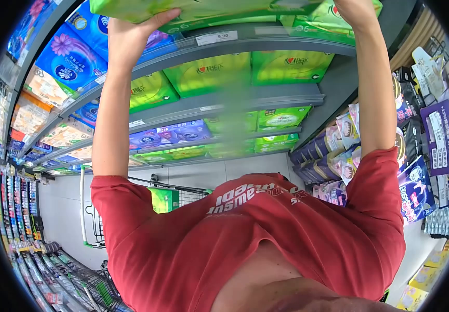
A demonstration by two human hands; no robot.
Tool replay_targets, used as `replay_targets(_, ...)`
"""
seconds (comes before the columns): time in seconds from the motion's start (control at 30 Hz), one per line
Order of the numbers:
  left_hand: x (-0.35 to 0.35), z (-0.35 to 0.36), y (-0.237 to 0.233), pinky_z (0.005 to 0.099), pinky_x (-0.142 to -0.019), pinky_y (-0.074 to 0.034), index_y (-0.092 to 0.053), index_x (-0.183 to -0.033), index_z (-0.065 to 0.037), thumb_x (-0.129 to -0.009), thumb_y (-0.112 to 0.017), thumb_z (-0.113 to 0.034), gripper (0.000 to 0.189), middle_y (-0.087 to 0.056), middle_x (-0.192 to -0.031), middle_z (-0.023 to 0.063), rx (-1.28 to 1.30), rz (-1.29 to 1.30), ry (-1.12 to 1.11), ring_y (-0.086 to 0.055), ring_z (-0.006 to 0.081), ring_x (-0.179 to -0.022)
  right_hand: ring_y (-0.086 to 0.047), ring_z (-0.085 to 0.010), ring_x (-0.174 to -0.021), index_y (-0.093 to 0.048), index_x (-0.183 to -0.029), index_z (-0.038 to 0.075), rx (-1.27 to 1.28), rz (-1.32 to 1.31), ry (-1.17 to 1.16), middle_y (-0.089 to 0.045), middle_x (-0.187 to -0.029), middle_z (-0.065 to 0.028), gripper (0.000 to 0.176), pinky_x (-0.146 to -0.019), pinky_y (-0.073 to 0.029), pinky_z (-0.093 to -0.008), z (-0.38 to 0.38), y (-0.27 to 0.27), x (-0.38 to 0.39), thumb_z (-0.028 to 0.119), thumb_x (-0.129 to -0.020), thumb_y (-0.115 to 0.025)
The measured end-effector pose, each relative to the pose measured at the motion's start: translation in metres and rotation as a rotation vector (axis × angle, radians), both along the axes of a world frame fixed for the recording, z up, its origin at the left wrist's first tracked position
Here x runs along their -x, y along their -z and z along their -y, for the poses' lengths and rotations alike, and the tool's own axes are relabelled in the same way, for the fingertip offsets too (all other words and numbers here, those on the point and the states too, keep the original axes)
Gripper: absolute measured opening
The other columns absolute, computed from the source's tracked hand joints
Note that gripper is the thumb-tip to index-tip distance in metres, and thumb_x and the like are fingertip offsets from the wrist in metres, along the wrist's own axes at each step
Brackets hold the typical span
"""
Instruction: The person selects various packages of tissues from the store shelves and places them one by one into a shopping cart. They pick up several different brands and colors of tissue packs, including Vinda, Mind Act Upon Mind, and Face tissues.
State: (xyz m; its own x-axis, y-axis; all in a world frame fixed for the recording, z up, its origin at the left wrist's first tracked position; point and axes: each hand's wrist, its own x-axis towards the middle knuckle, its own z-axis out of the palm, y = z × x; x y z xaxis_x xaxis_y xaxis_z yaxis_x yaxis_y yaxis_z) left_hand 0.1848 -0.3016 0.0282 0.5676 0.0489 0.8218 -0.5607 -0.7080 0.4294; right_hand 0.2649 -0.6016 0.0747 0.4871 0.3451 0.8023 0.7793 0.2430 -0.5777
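Note:
A large green tissue pack (203,11) spans the top of the view, cut off by the frame edge. My left hand (136,34) grips its left end, with the thumb along the front face and the other fingers mostly hidden. Near the pack's right end is my right hand (357,10), bent inward and closed against it; its fingertips are largely cut off by the frame. Just below the held pack runs a grey shelf edge with a price tag (216,38). Another green pack (333,23) sits on that shelf behind my right wrist.
Lower shelves hold green tissue packs (209,74) and purple packs (170,133). Blue packs (68,60) stand at left. A shopping cart (193,193) with a green pack (163,199) inside is below me. Hanging bagged goods (346,130) line the right side.

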Motion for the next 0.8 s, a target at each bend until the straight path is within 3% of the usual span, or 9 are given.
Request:
replay_targets(0.3,-0.038,0.002,0.030,0.0277,-0.075,-0.048,-0.064,-0.093,0.004,-0.070,-0.078,-0.010,0.031,-0.068,-0.090,0.0093,0.002,0.036,-0.097,-0.062,0.0163,-0.080,-0.057,-0.0164,-0.094,-0.056,-0.111,-0.001,0.157,0.011,0.175,-0.063,-0.103,-0.0069,0.054,-0.084,-0.046,-0.0310,-0.008,0.034,-0.058,-0.001,-0.062,-0.077)
replay_targets(0.43,-0.062,0.000,0.053,0.0280,-0.079,-0.048,-0.061,-0.100,0.003,-0.066,-0.081,-0.010,0.042,-0.066,-0.098,0.0109,0.101,0.079,-0.062,-0.061,0.0169,-0.090,-0.057,-0.0169,-0.097,-0.057,-0.109,-0.001,0.153,-0.032,0.142,-0.063,-0.103,-0.0074,0.051,-0.085,-0.046,-0.0315,-0.016,0.044,-0.073,-0.002,-0.061,-0.077)
replay_targets(0.47,-0.061,-0.002,0.054,0.0294,-0.083,-0.048,-0.051,-0.115,0.003,-0.067,-0.080,-0.006,0.057,-0.062,-0.107,0.0132,0.038,-0.009,-0.167,-0.059,0.0192,-0.097,-0.056,-0.0176,-0.099,-0.053,-0.115,-0.001,0.171,-0.020,0.185,-0.062,-0.106,-0.0088,0.059,-0.087,-0.046,-0.0318,-0.017,0.042,-0.072,-0.002,-0.061,-0.076)
replay_targets(0.5,-0.066,-0.003,0.055,0.0294,-0.083,-0.048,-0.051,-0.115,0.003,-0.067,-0.080,-0.006,0.057,-0.062,-0.107,0.0132,0.040,-0.010,-0.166,-0.059,0.0192,-0.097,-0.056,-0.0182,-0.102,-0.049,-0.122,-0.001,0.192,-0.014,0.238,-0.061,-0.110,-0.0101,0.066,-0.088,-0.045,-0.0321,-0.016,0.044,-0.072,-0.003,-0.062,-0.076)
replay_targets(0.53,-0.074,-0.004,0.056,0.0306,-0.085,-0.048,-0.043,-0.122,0.003,-0.069,-0.078,-0.004,0.064,-0.060,-0.110,0.0146,0.102,0.055,-0.074,-0.059,0.0209,-0.099,-0.051,-0.0229,-0.113,-0.032,-0.137,0.001,-0.006,0.097,0.451,-0.053,-0.123,-0.0164,0.085,-0.094,-0.042,-0.0336,-0.028,0.052,-0.056,-0.003,-0.064,-0.074)
replay_targets(0.6,-0.080,0.005,0.051,0.0338,-0.090,-0.048,-0.023,-0.134,0.004,-0.072,-0.073,0.002,0.080,-0.054,-0.117,0.0180,0.221,0.091,0.108,-0.058,0.0255,-0.104,-0.048,-0.0264,-0.117,-0.024,-0.141,0.003,-0.012,0.139,0.558,-0.048,-0.128,-0.0188,0.092,-0.097,-0.040,-0.0349,-0.033,0.059,-0.059,-0.003,-0.065,-0.074)
replay_targets(0.63,-0.080,0.011,0.048,0.0338,-0.090,-0.048,-0.023,-0.134,0.004,-0.072,-0.073,0.002,0.080,-0.054,-0.117,0.0180,0.223,0.090,0.110,-0.058,0.0255,-0.104,-0.044,-0.0299,-0.122,-0.015,-0.145,0.005,-0.020,0.181,0.653,-0.042,-0.133,-0.0213,0.099,-0.100,-0.037,-0.0361,-0.035,0.060,-0.061,-0.003,-0.065,-0.074)
replay_targets(0.67,-0.080,0.014,0.046,0.0331,-0.089,-0.048,-0.024,-0.134,0.004,-0.071,-0.074,0.001,0.080,-0.054,-0.117,0.0180,0.202,0.075,0.039,-0.058,0.0250,-0.104,-0.038,-0.0361,-0.127,-0.029,-0.140,0.003,-0.066,0.412,0.664,-0.039,-0.135,-0.0237,0.085,-0.104,-0.033,-0.0394,-0.036,0.060,-0.061,-0.001,-0.067,-0.073)
replay_targets(0.8,-0.081,0.016,0.042,0.0328,-0.090,-0.047,-0.026,-0.133,0.004,-0.071,-0.076,-0.005,0.081,-0.055,-0.116,0.0195,0.113,-0.053,-0.130,-0.057,0.0252,-0.106,-0.035,-0.0387,-0.128,-0.042,-0.131,0.000,0.136,0.542,0.859,-0.041,-0.133,-0.0242,0.070,-0.105,-0.031,-0.0418,-0.037,0.070,-0.074,0.003,-0.068,-0.073)
